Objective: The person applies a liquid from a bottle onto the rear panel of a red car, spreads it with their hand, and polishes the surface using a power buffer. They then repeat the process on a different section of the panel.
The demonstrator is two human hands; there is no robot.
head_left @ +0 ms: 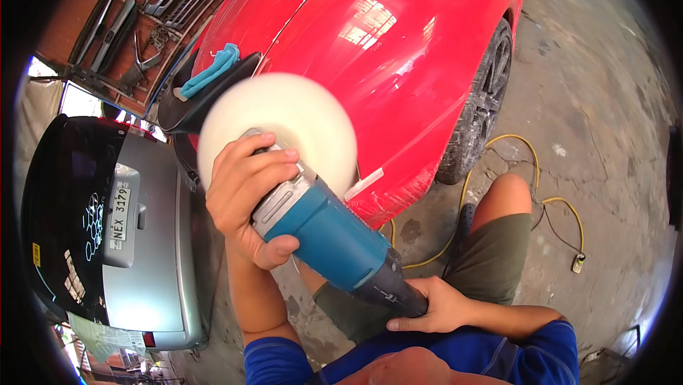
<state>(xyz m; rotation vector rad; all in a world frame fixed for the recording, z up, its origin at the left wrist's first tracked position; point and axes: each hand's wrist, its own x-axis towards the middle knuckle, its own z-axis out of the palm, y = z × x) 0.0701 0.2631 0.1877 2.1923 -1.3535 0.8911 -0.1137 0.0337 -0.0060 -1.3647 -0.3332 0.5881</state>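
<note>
My left hand (pixel 245 196) wraps over the metal head of a blue polisher (pixel 331 232), its thumb on the near side of the body. Farther back, my right hand (pixel 441 305) grips the tool's dark rear handle (pixel 391 287). The round off-white polishing pad (pixel 313 111) looks smooth and blurred, and it overlaps the front corner of a red car (pixel 384 93) in this view. A whitish, scuffed patch shows low on the red bodywork just beyond the pad. The pad hides part of the car's front.
A blue cloth (pixel 213 70) lies on a black part at the car's front. Car parts hang on a rack (pixel 121 36) at upper left. A silver vehicle (pixel 153 243) stands left. The car's dusty wheel (pixel 484 100) and a yellow cord (pixel 538 164) are right, on concrete floor (pixel 605 136).
</note>
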